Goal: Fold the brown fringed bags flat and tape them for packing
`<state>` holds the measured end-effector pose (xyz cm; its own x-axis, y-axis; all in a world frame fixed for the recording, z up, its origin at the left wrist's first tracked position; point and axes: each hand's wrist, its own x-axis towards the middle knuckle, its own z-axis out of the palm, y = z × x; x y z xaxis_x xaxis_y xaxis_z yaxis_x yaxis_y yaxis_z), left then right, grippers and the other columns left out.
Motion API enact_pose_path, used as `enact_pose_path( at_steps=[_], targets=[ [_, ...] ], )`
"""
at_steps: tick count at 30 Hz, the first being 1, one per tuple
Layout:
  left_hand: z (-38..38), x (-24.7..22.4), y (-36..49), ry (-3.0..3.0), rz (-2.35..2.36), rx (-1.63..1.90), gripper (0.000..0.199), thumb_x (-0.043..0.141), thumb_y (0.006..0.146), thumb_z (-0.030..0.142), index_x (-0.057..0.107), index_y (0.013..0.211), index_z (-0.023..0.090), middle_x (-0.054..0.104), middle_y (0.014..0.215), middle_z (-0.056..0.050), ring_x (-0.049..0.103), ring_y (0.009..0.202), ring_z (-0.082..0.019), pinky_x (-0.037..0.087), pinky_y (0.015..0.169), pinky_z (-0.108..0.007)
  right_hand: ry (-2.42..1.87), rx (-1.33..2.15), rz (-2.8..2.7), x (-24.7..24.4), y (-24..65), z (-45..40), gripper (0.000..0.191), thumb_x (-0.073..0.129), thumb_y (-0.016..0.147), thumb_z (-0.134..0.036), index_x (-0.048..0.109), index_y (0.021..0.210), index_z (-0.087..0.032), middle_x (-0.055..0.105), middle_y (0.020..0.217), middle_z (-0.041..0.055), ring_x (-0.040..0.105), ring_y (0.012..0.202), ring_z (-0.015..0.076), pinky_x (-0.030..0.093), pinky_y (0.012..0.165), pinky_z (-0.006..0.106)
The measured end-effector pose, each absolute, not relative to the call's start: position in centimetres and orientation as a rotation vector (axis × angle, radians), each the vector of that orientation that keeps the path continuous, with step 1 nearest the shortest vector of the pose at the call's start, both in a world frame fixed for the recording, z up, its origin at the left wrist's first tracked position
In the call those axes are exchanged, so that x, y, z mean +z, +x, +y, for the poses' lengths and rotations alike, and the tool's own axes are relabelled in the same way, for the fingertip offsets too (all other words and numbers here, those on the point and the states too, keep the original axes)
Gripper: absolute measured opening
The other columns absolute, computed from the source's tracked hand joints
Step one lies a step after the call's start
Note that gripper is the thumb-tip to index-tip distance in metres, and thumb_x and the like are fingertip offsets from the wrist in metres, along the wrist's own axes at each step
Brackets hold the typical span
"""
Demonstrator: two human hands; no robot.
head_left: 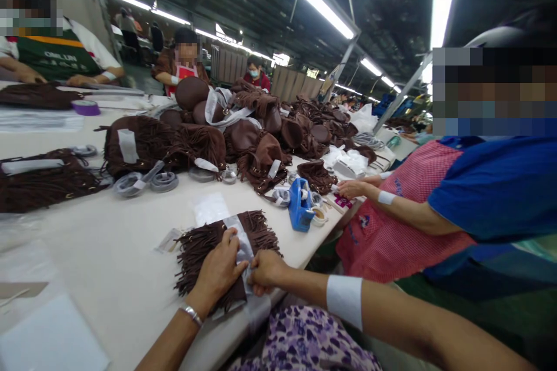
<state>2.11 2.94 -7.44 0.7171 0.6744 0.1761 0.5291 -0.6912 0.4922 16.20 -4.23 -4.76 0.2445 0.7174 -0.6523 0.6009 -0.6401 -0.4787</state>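
A brown fringed bag (256, 229) lies flat near the table's front edge, with a translucent wrapping strip (238, 231) across its middle. My left hand (221, 266) rests on the bag and the strip, fingers apart and pointing away from me. At the strip's near end, my right hand (265, 271) is closed, its fingers pinching the strip by the bag's lower right side. Under the bag's far edge shows a white sheet (209, 208). A small clear packet (169, 240) lies left of the bag.
A large pile of brown fringed bags (246, 136) covers the table's far side. A blue tape dispenser (300, 206) stands right of my hands. White sheets (52, 336) lie at the near left. A person in a pink checked apron (391, 208) works at the right; others sit across the table.
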Motion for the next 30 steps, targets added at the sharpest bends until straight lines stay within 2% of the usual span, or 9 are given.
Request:
enact_pose_path(
  at_steps=[6,10,13,15,19,21,24,27,30],
  targets=[
    [2.8,-7.4,2.0,2.517,0.914,0.49,0.019,0.057,0.085,0.027,0.047,0.1,0.021,0.036,0.146,-0.012,0.063,0.104,-0.021,0.051,0.086,-0.035,-2.257,1.445,-1.252,-3.6,17.2,-7.2,0.032,0.057,0.081,-0.021,0.055,0.049,-0.018,0.067,0.055,0.0051,0.057,0.04,0.0153,0.046,0.043,0.025],
    [2.8,-7.3,2.0,2.514,0.915,0.484,0.018,0.056,0.085,0.029,0.047,0.099,0.021,0.036,0.145,-0.011,0.063,0.102,-0.021,0.051,0.084,-0.035,-2.187,1.159,-1.42,-2.3,18.3,-7.9,0.017,0.056,0.085,-0.027,0.07,0.093,-0.022,0.072,0.071,0.0025,0.065,0.059,0.0165,0.046,0.057,0.023],
    [2.9,-7.4,2.0,2.508,0.91,0.478,0.018,0.055,0.086,0.031,0.047,0.099,0.022,0.035,0.146,-0.011,0.064,0.102,-0.021,0.051,0.084,-0.035,-2.107,0.687,-1.922,-2.0,19.1,-8.1,0.032,0.054,0.087,-0.027,0.066,0.116,-0.031,0.074,0.083,0.0035,0.067,0.076,0.0188,0.044,0.069,0.024],
    [3.0,-7.5,2.0,2.501,0.91,0.476,0.019,0.056,0.086,0.031,0.047,0.1,0.022,0.035,0.147,-0.01,0.063,0.103,-0.021,0.051,0.085,-0.035,-2.042,0.458,-2.285,-2.4,19.5,-8.3,0.039,0.052,0.088,-0.025,0.063,0.125,-0.033,0.073,0.078,0.0052,0.067,0.073,0.0202,0.043,0.067,0.025],
    [3.0,-7.6,2.0,2.485,0.918,0.479,0.019,0.057,0.086,0.03,0.046,0.101,0.023,0.033,0.148,-0.009,0.062,0.106,-0.022,0.051,0.089,-0.036,-1.98,0.385,-2.591,-3.3,20.0,-9.3,0.058,0.053,0.085,-0.021,0.047,0.142,-0.028,0.073,0.075,0.009,0.066,0.064,0.0227,0.043,0.06,0.027],
    [3.0,-7.5,2.0,2.481,0.922,0.473,0.02,0.057,0.086,0.03,0.046,0.101,0.023,0.034,0.148,-0.009,0.063,0.105,-0.022,0.051,0.088,-0.036,-1.981,0.428,-2.595,-3.1,20.0,-9.9,0.059,0.051,0.085,-0.019,0.046,0.143,-0.025,0.073,0.075,0.0103,0.066,0.063,0.0232,0.043,0.059,0.028],
    [2.8,-7.0,2.0,2.478,0.934,0.464,0.021,0.058,0.085,0.029,0.046,0.101,0.023,0.035,0.147,-0.009,0.064,0.103,-0.022,0.051,0.088,-0.036,-1.98,0.53,-2.53,-1.8,20.2,-10.4,0.046,0.049,0.087,-0.02,0.058,0.132,-0.025,0.073,0.075,0.0095,0.068,0.064,0.0227,0.042,0.06,0.027],
    [2.5,-6.3,2.3,2.479,0.961,0.46,0.021,0.061,0.084,0.028,0.048,0.099,0.023,0.037,0.147,-0.009,0.064,0.106,-0.023,0.052,0.089,-0.036,-1.915,0.602,-2.348,-0.5,21.4,-9.6,0.032,0.048,0.089,-0.021,0.067,0.114,-0.029,0.075,0.085,0.005,0.07,0.076,0.0206,0.044,0.066,0.025],
    [2.2,-5.6,2.3,2.466,0.968,0.452,0.018,0.06,0.084,0.025,0.051,0.099,0.024,0.038,0.15,-0.007,0.063,0.109,-0.023,0.051,0.092,-0.037,-1.936,0.496,-2.061,-0.2,23.5,-7.3,0.029,0.045,0.093,-0.023,0.066,0.113,-0.027,0.073,0.1,0.0041,0.068,0.092,0.0193,0.046,0.079,0.026]
  ],
)
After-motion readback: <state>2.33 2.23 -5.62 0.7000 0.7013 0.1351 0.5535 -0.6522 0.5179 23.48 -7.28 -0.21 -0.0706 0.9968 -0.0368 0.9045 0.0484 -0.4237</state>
